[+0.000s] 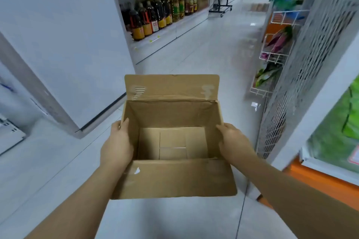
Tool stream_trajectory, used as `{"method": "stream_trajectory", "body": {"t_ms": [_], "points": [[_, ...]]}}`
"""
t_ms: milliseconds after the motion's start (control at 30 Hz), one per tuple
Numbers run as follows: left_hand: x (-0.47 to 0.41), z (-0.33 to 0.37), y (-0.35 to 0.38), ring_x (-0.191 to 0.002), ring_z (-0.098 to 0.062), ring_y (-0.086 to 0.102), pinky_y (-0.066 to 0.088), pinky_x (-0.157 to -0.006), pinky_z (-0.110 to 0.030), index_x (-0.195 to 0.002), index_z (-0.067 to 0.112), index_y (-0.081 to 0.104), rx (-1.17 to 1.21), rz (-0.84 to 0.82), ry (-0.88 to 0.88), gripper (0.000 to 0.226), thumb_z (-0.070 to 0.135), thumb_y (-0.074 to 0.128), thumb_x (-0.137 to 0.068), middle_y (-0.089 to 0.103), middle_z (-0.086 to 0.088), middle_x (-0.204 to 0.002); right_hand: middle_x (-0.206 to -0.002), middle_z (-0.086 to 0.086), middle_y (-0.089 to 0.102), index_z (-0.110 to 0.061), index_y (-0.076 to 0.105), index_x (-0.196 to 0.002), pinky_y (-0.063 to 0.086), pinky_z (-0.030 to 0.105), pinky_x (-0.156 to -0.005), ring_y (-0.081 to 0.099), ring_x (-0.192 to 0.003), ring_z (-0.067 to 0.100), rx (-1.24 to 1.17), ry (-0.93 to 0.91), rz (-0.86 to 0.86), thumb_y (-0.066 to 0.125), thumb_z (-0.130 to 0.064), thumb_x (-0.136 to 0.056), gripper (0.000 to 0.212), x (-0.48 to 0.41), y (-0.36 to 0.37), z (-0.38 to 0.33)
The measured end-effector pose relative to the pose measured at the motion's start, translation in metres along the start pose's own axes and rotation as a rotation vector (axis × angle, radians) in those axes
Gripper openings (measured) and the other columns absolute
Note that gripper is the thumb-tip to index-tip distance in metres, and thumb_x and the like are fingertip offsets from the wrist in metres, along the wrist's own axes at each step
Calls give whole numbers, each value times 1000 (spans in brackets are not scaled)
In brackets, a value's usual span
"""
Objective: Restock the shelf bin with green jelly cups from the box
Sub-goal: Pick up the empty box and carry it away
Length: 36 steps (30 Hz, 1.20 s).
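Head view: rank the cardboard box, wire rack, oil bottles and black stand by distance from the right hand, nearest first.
1. cardboard box, gripped by the right hand
2. wire rack, on the right
3. oil bottles, left shelf ahead
4. black stand, farthest down the aisle

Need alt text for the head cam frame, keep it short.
A person's left hand and right hand hold an open, empty cardboard box by its sides above the pale tiled floor of a shop aisle. Shelves of bottles stand ahead on the left, and a wire rack of packets is on the right.
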<state>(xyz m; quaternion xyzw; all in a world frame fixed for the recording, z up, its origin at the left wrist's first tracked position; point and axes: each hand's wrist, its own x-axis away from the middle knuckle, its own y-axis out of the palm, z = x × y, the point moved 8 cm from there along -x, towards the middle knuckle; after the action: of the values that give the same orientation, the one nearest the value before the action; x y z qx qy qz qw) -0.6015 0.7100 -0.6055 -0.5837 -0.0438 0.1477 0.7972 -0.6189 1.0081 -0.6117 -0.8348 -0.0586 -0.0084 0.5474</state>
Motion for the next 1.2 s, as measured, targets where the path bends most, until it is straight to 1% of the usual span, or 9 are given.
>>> {"method": "stream_trajectory", "body": {"t_ms": [233,500,667,767,833,933,1033,1133,1200], "points": [[-30,16,-31,-94,-32,57,41,-68,-37,-142,18,34,67,-24,-123,63,-4,38,-84,37,-8,-138,-144,1,37,-20,37,-140,43,37,-100,51,-117,26,-14,45,-91,39,-5,-92,51,-44,-45,-19],[-46,34,-160,-96,-31,59,49,-75,-41,-135,19,46,140,-81,-179,55,-5,37,-86,45,-9,-134,-150,-1,25,-25,28,-145,46,34,-97,51,-117,24,11,76,-229,41,-3,-91,59,-42,-149,-85],[-47,5,-260,-96,-30,58,47,-76,-39,-136,21,45,125,-110,-251,55,-3,38,-86,47,-7,-130,-148,-3,14,-36,-1,-146,50,34,-85,56,-106,24,-28,-27,-237,55,-10,-86,86,-39,-219,-172],[-44,-20,-318,-95,-30,59,48,-75,-39,-136,23,44,106,-125,-266,56,-1,39,-86,46,-5,-130,-153,3,-24,-36,-11,-146,48,39,-94,29,-136,30,182,-93,-218,58,-28,-88,90,-47,-258,-233],[-42,-38,-351,-95,-28,60,47,-72,-36,-137,25,44,99,-138,-263,58,-1,39,-86,44,-2,-134,-151,3,-32,-33,-8,-147,40,43,-104,2,-143,32,326,-186,-215,58,-34,-88,88,-53,-275,-278],[-38,-68,-390,-99,-26,60,49,-75,-35,-139,26,42,101,-143,-274,60,-2,40,-86,40,1,-140,-151,4,-32,-30,-6,-148,21,53,-111,-14,-143,33,478,-213,-204,52,-37,-90,82,-59,-289,-329],[-38,-94,-420,-101,-25,60,51,-78,-34,-139,28,42,121,-126,-259,63,-3,40,-84,39,3,-142,-155,3,-23,-25,-10,-148,9,52,-114,-14,-143,30,588,-262,-232,51,-44,-90,87,-62,-288,-369],[-36,-107,-447,-101,-24,60,51,-79,-34,-139,29,42,154,-100,-213,65,-3,42,-83,41,5,-140,-158,3,2,-23,-1,-150,10,46,-115,6,-145,24,615,-377,-269,52,-40,-90,81,-64,-279,-410],[-34,-118,-460,-104,-23,59,50,-82,-34,-139,30,42,180,-83,-202,65,-3,42,-83,41,5,-140,-146,3,36,-25,22,-145,32,37,-107,38,-131,23,583,-443,-292,47,-27,-92,58,-69,-270,-436]]}}
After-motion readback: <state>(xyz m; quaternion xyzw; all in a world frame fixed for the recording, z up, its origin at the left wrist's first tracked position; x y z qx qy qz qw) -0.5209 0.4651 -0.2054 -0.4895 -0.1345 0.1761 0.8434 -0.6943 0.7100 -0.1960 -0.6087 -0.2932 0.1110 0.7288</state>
